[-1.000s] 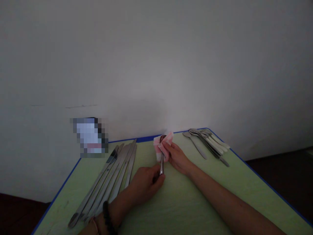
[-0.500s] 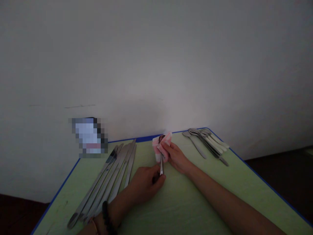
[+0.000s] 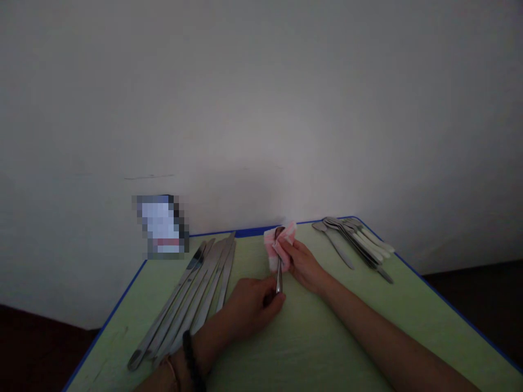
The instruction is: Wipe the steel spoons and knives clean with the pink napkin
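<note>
At your far left, a blurred, phone-like device [image 3: 161, 224] stands by the table's corner, near the wall. Just right of it, a slanting row of table knives [image 3: 196, 294] lies side by side on the green table [image 3: 310, 337], the near ends partly hidden by your left forearm, which wears a dark beaded bracelet [image 3: 190, 354]. Your left hand [image 3: 255, 305] has thumb and fingers closed around the lower end of a spoon [image 3: 279, 279], held between your two hands near the middle of the table, its bowl pointing away from you. A pink-and-white cloth [image 3: 271, 256] wraps around the bowl, and your right hand [image 3: 304, 267] pinches it there, thumb uppermost; the fingers beneath are hidden. This looks like the wiping step, at the bowl end. The next move seems to call for a firm hold on the handle while the cloth presses and slides along the metal. Further right, a single spoon [image 3: 337, 247] lies beside a stacked group of spoons [image 3: 347, 237] and white-handled cutlery [image 3: 370, 243].
</note>
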Tool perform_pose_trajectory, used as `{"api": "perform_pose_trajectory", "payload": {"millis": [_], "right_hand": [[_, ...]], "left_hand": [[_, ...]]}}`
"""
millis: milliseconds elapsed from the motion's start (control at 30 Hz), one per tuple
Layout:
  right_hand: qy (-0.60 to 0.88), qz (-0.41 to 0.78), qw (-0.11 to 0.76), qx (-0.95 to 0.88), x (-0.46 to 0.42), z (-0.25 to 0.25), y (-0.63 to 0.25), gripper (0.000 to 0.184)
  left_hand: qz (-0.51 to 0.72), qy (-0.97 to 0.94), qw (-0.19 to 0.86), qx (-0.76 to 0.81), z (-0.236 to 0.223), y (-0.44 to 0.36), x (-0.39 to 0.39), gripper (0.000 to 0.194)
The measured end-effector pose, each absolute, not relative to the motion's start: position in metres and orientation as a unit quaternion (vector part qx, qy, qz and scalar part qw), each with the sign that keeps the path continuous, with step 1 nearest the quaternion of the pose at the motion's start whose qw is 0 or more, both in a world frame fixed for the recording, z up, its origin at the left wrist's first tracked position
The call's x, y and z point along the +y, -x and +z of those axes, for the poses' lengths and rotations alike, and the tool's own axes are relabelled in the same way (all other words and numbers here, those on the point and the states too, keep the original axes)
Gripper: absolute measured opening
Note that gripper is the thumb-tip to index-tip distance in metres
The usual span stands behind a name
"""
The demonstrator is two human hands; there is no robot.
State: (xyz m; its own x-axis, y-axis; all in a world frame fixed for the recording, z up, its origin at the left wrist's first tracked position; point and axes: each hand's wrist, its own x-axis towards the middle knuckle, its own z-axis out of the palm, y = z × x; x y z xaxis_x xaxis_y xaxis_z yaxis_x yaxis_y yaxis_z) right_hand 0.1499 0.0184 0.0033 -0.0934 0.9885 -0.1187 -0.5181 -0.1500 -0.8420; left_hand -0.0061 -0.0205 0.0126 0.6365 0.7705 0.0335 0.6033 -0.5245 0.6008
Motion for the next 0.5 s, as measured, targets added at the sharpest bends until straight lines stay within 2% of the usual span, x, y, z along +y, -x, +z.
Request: {"api": "perform_pose_trajectory", "payload": {"millis": [133, 233, 367, 500], "right_hand": [[0.368, 0.660, 0.578, -0.309, 0.019, 0.004, -0.149, 0.034], [0.373, 0.661, 0.579, -0.299, 0.020, 0.006, -0.149, 0.034], [0.370, 0.667, 0.573, -0.301, 0.021, 0.006, -0.150, 0.034], [0.365, 0.659, 0.582, -0.308, 0.022, 0.006, -0.149, 0.032]], "left_hand": [[0.148, -0.879, 0.270, 0.364, 0.021, 0.012, -0.020, 0.025], [0.235, -0.861, 0.236, 0.385, 0.029, 0.025, -0.010, 0.017], [0.468, -0.761, 0.100, 0.437, 0.035, 0.050, 0.017, 0.015], [0.514, -0.704, -0.030, 0.489, 0.033, 0.077, 0.043, 0.025]]}}
